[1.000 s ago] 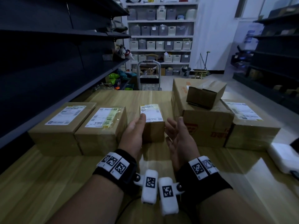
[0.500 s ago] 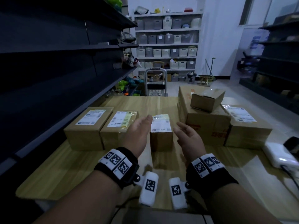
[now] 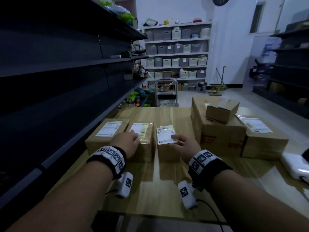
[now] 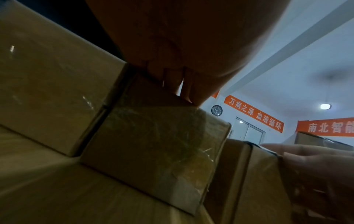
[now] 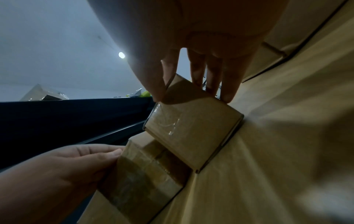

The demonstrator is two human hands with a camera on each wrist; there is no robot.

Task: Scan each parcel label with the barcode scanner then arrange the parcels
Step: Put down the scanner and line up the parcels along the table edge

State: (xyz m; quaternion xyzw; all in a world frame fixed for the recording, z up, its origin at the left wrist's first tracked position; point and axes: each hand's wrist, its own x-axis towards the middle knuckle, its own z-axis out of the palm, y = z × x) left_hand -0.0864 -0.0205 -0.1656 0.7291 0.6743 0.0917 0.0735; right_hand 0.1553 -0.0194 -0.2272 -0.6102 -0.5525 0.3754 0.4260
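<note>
Three labelled brown parcels stand in a row on the wooden table point(image 3: 167, 190): a left parcel point(image 3: 107, 136), a middle parcel point(image 3: 145, 144) and a small parcel point(image 3: 165, 151). My left hand point(image 3: 133, 138) holds the middle parcel point(image 4: 153, 144) at its near top edge, fingers point(image 4: 172, 81) bent onto its top. My right hand point(image 3: 179, 141) grips the small parcel point(image 5: 191, 133) from above, thumb at its left top edge and fingers along the right. The small parcel stands close beside the middle one. A white scanner base point(image 3: 294, 166) lies at the right edge, partly cut off.
A large carton point(image 3: 217, 136) with a small open box point(image 3: 220, 111) on top stands right of the row, and another labelled parcel point(image 3: 262, 138) beside it. Dark shelving point(image 3: 66, 81) runs along the table's left side. A cart point(image 3: 165, 96) stands behind the table.
Both hands were open on either side of the small parcel. Now the left hand has shifted onto the middle parcel and the right hand has come down onto the small one. The camera has pulled back.
</note>
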